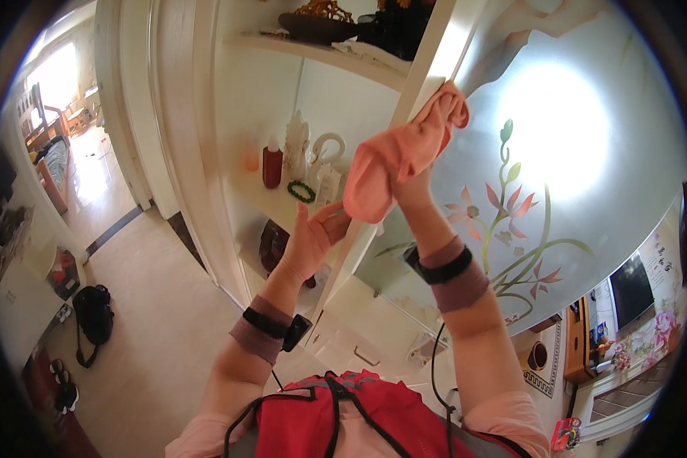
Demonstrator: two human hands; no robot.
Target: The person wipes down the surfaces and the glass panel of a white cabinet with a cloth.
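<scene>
A pink cloth lies along the narrow cream front post of a built-in display shelf. My right hand grips the cloth from beneath, its fingers mostly covered by the fabric. My left hand is at the post's edge, thumb raised and apart from the fingers. Its fingertips meet the lower end of the cloth; whether they press on the cloth or the post is unclear. On the shelf just beyond that hand are a green bead bracelet, a dark red bottle and a white swan figurine.
A frosted glass panel painted with flowers adjoins the post on the right. Dark ornaments fill the upper shelf; a dark brown object stands below. Drawers with a handle sit underneath. A black bag lies on the floor at left.
</scene>
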